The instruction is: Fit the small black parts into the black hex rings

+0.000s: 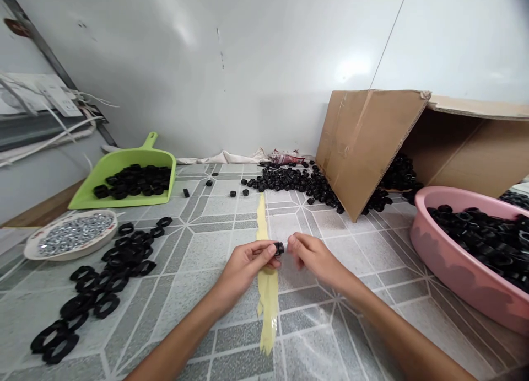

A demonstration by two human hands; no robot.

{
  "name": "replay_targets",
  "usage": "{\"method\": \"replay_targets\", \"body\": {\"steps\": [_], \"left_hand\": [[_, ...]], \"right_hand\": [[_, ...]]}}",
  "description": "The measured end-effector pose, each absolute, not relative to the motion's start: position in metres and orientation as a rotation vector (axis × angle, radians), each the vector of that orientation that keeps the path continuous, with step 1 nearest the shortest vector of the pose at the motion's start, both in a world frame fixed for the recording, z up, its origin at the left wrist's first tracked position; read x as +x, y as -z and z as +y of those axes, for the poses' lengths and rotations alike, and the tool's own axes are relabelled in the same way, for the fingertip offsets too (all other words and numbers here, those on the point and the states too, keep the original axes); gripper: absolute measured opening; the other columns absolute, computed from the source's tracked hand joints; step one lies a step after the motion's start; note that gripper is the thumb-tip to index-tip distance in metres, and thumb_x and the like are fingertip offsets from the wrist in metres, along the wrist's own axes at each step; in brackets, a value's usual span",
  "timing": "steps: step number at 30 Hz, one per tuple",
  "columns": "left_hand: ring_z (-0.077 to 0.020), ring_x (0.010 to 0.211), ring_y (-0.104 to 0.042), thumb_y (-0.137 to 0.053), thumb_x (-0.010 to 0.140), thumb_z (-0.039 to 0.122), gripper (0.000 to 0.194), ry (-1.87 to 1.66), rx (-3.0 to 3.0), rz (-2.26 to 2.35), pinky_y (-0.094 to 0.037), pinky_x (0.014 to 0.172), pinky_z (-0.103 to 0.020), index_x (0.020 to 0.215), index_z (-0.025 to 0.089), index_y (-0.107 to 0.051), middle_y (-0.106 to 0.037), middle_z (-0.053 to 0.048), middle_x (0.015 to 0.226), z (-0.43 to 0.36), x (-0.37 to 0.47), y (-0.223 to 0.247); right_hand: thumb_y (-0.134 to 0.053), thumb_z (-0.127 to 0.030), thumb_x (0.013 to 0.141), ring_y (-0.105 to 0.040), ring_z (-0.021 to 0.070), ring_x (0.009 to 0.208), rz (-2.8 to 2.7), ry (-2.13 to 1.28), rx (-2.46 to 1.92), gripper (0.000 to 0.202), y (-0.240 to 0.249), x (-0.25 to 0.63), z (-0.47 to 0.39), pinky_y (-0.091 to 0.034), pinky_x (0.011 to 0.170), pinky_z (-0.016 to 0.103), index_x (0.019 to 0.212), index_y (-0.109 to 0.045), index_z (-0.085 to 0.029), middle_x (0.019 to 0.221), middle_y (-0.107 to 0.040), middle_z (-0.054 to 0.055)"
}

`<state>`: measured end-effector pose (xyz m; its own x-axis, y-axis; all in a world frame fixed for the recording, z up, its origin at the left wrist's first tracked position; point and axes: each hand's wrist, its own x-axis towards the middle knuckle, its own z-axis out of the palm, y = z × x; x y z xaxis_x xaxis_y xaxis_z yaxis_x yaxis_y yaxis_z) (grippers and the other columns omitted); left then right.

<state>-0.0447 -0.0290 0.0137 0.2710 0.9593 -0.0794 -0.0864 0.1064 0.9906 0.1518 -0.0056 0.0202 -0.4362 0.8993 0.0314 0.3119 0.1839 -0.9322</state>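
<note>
Above a yellow tape strip [269, 309] on the patterned surface, my left hand [253, 259] pinches a small black ring-shaped plastic part [280, 249] between thumb and fingers. My right hand [308, 254] is just to the right of that part, apart from it by a small gap. Its thumb and index finger are pressed together and the other fingers curl in, a little blurred; whether anything is between them is hidden. Loose black hex rings [118, 282] lie to the left, near a plate of small shiny metal pieces [78, 233].
A green dustpan [99, 174] holding black rings stands at the back left. Small black parts [285, 180] lie heaped at the back, beside a tipped cardboard box [363, 144]. At the right is a pink basin [454, 271] full of black parts. A white wall [264, 66] rises behind.
</note>
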Motion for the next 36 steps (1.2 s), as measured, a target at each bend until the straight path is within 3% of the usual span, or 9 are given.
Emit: {"method": "replay_targets", "body": {"steps": [2, 4, 9, 14, 18, 23, 25, 32, 36], "left_hand": [[-0.0191, 0.082, -0.066, -0.069, 0.087, 0.048, 0.039, -1.010, 1.181, 0.984, -0.052, 0.082, -0.031, 0.110, 0.017, -0.075, -0.074, -0.006, 0.083, -0.029, -0.045, -0.014], [-0.0187, 0.082, -0.066, -0.068, 0.087, 0.048, 0.039, -1.005, 1.190, 0.973, -0.051, 0.081, -0.030, 0.109, 0.016, -0.075, -0.073, -0.006, 0.082, -0.029, -0.045, -0.014], [-0.0194, 0.086, -0.067, -0.068, 0.088, 0.047, 0.039, -0.969, 1.187, 0.961, -0.051, 0.084, -0.030, 0.111, 0.017, -0.074, -0.074, -0.008, 0.091, -0.030, -0.043, -0.013], [-0.0186, 0.081, -0.066, -0.067, 0.088, 0.048, 0.038, -1.016, 1.164, 0.956, -0.051, 0.080, -0.029, 0.109, 0.018, -0.075, -0.074, -0.006, 0.084, -0.030, -0.042, -0.012], [-0.0198, 0.085, -0.067, -0.070, 0.086, 0.048, 0.038, -1.004, 1.167, 0.951, -0.050, 0.082, -0.031, 0.109, 0.018, -0.075, -0.075, -0.008, 0.090, -0.031, -0.042, -0.012], [-0.0171, 0.078, -0.064, -0.068, 0.087, 0.048, 0.037, -1.048, 1.103, 0.960, -0.049, 0.078, -0.028, 0.102, 0.016, -0.076, -0.072, -0.006, 0.081, -0.031, -0.042, -0.014], [-0.0163, 0.076, -0.063, -0.067, 0.088, 0.048, 0.036, -1.041, 1.077, 0.954, -0.049, 0.077, -0.027, 0.098, 0.015, -0.077, -0.071, -0.006, 0.078, -0.033, -0.042, -0.016], [-0.0190, 0.085, -0.065, -0.069, 0.087, 0.045, 0.033, -1.042, 1.092, 0.900, -0.052, 0.084, -0.032, 0.103, 0.017, -0.075, -0.073, -0.008, 0.093, -0.047, -0.028, -0.020], [-0.0231, 0.095, -0.066, -0.067, 0.088, 0.042, 0.033, -1.109, 1.300, 1.050, -0.052, 0.089, -0.035, 0.112, 0.021, -0.071, -0.073, -0.007, 0.104, -0.053, -0.023, -0.020]], "right_hand": [[-0.061, -0.051, 0.092, -0.058, 0.0150, 0.073, -1.852, -1.289, -1.026, 0.031, -0.023, 0.153, -0.004, -0.042, 0.064, 0.026, 0.100, -0.062, -0.022, 0.081, -0.063, 0.000], [-0.068, -0.048, 0.088, -0.057, 0.0144, 0.073, -1.847, -1.290, -0.996, 0.031, -0.024, 0.152, -0.004, -0.041, 0.064, 0.025, 0.104, -0.060, -0.023, 0.081, -0.062, -0.002], [-0.044, -0.058, 0.098, -0.048, 0.0123, 0.052, -1.809, -1.281, -1.166, 0.049, -0.019, 0.149, -0.005, -0.037, 0.055, 0.026, 0.073, -0.059, -0.019, 0.054, -0.050, -0.003], [-0.065, -0.050, 0.090, -0.058, 0.0151, 0.074, -1.829, -1.272, -1.012, 0.031, -0.022, 0.152, -0.003, -0.041, 0.063, 0.025, 0.102, -0.062, -0.022, 0.084, -0.065, 0.000], [-0.049, -0.055, 0.097, -0.052, 0.0144, 0.061, -1.850, -1.164, -1.182, 0.045, -0.022, 0.152, -0.004, -0.038, 0.059, 0.027, 0.075, -0.063, -0.018, 0.064, -0.057, 0.000], [-0.054, -0.046, 0.097, -0.058, 0.0174, 0.080, -1.944, -1.059, -1.042, 0.025, -0.022, 0.147, -0.011, -0.041, 0.066, 0.027, 0.104, -0.061, -0.022, 0.088, -0.065, 0.002], [-0.048, -0.042, 0.100, -0.057, 0.0176, 0.077, -1.999, -0.941, -1.068, 0.022, -0.020, 0.143, -0.017, -0.040, 0.066, 0.028, 0.105, -0.056, -0.023, 0.087, -0.063, 0.001], [-0.030, -0.039, 0.105, -0.049, 0.0166, 0.058, -1.957, -0.688, -1.273, 0.033, -0.011, 0.132, -0.034, -0.031, 0.058, 0.028, 0.081, -0.046, -0.024, 0.067, -0.055, -0.001], [-0.031, -0.041, 0.103, -0.051, 0.0175, 0.061, -1.795, -0.910, -1.325, 0.040, -0.008, 0.129, -0.031, -0.031, 0.058, 0.029, 0.073, -0.051, -0.023, 0.066, -0.058, 0.001]]}}
